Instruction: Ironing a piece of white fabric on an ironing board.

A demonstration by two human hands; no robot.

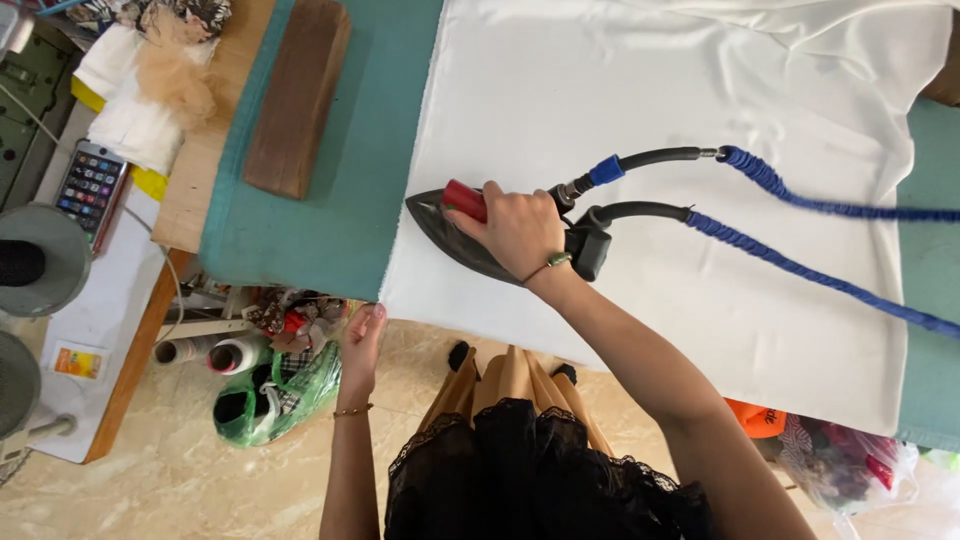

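right hand grips iron | on white cloth | left hand at cloth edge

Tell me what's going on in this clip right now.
A person is ironing a white cloth spread over a green padded board. The right hand grips the red handle of a dark iron, which sits flat near the cloth's left edge, with two blue-sleeved hoses trailing off to the right. The left hand touches the cloth's near corner at the board's edge. A wooden block lies on the board beside the cloth.
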